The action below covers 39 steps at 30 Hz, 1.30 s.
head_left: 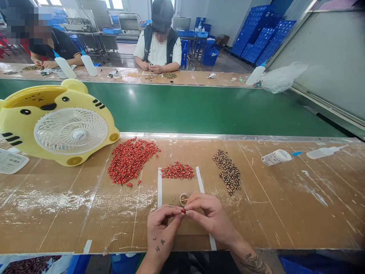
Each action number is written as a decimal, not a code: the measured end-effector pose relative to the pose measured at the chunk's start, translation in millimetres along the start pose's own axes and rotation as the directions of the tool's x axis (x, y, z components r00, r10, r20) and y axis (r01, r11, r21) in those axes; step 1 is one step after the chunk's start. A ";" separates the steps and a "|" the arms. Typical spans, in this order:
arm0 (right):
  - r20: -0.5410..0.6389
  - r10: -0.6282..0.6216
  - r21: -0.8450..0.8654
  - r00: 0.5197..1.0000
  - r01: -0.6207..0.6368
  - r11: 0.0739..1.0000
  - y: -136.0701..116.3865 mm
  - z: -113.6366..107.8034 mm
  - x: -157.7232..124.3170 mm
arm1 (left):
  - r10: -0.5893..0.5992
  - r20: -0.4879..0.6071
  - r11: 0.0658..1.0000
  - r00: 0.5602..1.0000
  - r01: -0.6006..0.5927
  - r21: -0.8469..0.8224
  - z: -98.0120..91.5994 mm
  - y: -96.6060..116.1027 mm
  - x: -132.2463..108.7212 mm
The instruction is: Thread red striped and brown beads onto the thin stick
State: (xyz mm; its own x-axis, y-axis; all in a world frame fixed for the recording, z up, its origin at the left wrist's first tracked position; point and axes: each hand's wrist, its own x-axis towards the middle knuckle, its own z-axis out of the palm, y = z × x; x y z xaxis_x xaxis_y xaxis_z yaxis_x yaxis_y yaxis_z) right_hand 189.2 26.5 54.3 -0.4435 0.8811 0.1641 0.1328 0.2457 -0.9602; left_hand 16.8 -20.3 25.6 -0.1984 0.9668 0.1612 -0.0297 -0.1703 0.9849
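Observation:
My left hand point(164, 228) pinches a small red bead-like piece point(183, 210) between thumb and forefinger. Close against it, my right hand point(209, 215) has its fingertips pressed together on a thin pale stick point(183, 200). Just beyond the fingertips is a small round dish or ring point(184, 198), partly covered by the right fingers. A small heap of red pieces point(177, 170) lies between two white tape strips on the cardboard. To its left is a much bigger heap of red pieces point(131, 160). Small black-and-gold pieces point(228, 171) are heaped on the right.
A yellow animal-shaped fan point(59, 123) stands at the left. A white bottle point(276, 157) and a clear squeeze bottle point(325, 152) lie at the right. Behind the cardboard-covered table point(256, 224) runs a green belt point(199, 110), with two people working on its far side.

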 end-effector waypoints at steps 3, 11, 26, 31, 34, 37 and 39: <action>0.037 0.021 0.007 0.999 -0.022 1.000 -3.1 -4.8 1.3 | -0.040 0.013 0.999 0.999 0.040 -0.015 0.3 3.1 -1.2; 0.044 -0.030 -0.096 0.999 0.034 0.995 -7.2 -4.3 2.8 | 0.019 0.046 0.992 0.999 -0.025 0.120 -2.0 5.1 -3.1; -0.167 0.100 -0.254 0.981 -0.140 0.957 22.5 -42.1 51.8 | 0.083 0.012 0.833 0.996 -0.076 0.548 -51.9 -5.5 39.4; -0.183 0.131 -0.414 0.974 -0.197 0.889 46.3 -48.0 80.5 | 0.098 0.125 0.445 0.987 -0.156 0.882 -97.3 -15.9 68.3; -0.174 0.125 -0.426 0.977 -0.189 0.885 52.5 -44.2 84.8 | 0.039 0.219 0.371 0.975 -0.217 0.903 -102.1 -22.0 74.9; -0.197 0.113 -0.428 0.974 -0.188 0.884 52.8 -48.2 80.7 | -0.018 0.257 0.332 0.966 -0.237 0.913 -102.7 -25.5 76.6; -0.228 0.107 -0.404 0.968 -0.194 0.894 50.1 -55.4 75.0 | -0.071 0.267 0.304 0.961 -0.234 0.924 -104.0 -25.2 78.3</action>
State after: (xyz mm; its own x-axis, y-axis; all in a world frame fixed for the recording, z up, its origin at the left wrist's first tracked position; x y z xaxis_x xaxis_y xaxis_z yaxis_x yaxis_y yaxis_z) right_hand 211.7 127.3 31.1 -0.2125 0.9712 0.1080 0.5630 0.2120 -0.7988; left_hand -99.9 39.9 6.9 0.0725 0.9922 0.1014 0.9422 -0.1015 0.3193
